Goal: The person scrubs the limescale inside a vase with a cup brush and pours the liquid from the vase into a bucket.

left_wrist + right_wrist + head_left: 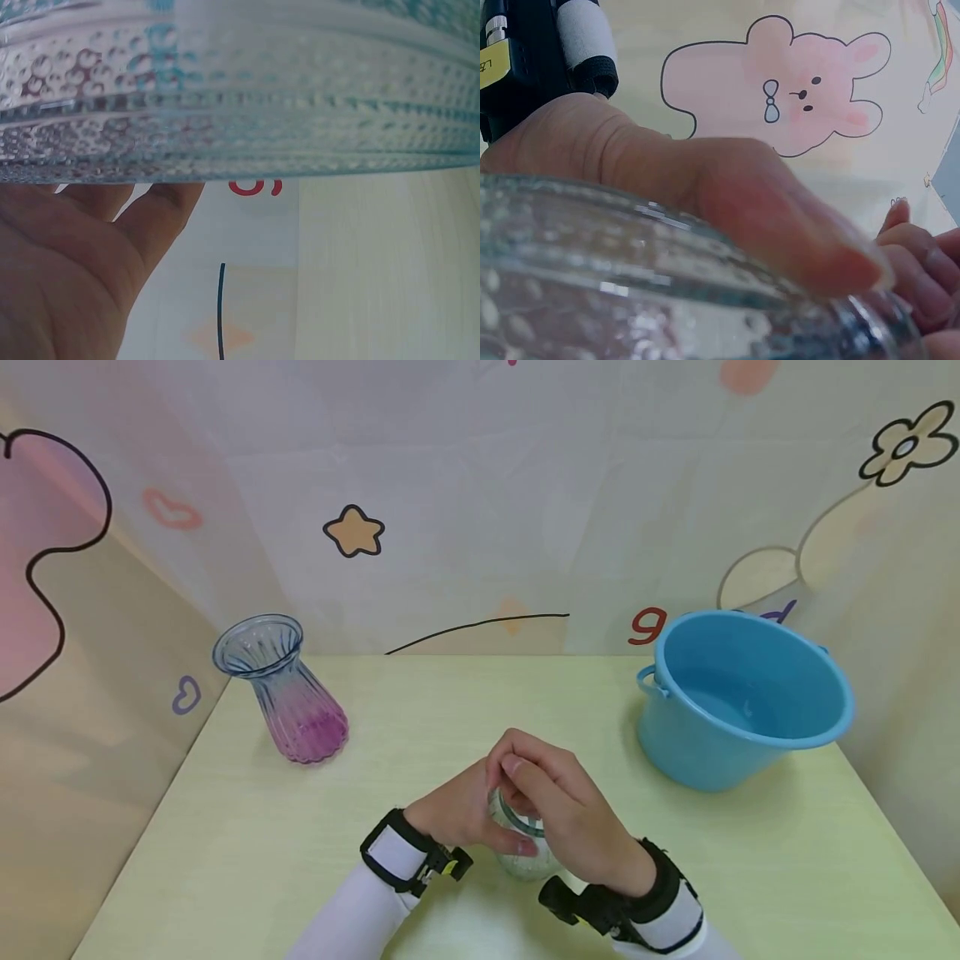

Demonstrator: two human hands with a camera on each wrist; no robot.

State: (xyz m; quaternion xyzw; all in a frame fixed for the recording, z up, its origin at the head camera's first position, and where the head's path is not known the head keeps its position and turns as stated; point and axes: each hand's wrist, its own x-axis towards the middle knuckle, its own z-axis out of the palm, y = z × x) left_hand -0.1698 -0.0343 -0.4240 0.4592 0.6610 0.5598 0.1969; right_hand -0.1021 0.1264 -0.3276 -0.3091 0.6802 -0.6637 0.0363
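A small clear glass jar (528, 862) with a bubbled surface and a greenish rim is between my hands near the table's front. My left hand (457, 806) grips it from the left side, thumb across the front just below the rim. In the right wrist view the left thumb (780, 225) presses on the glass. My right hand (566, 806) is over the jar's mouth with fingers bent and thumb against the forefinger. Its fingertips are hidden at the mouth, and I cannot tell whether they pinch something. The jar's glass (247, 112) fills the top of the left wrist view.
A ribbed glass vase (300, 693), blue above and pink below, stands at the back left. At the right is a light blue bucket (712, 752) with a side handle. The pale table (225, 860) meets a printed cloth backdrop (465, 527) behind it.
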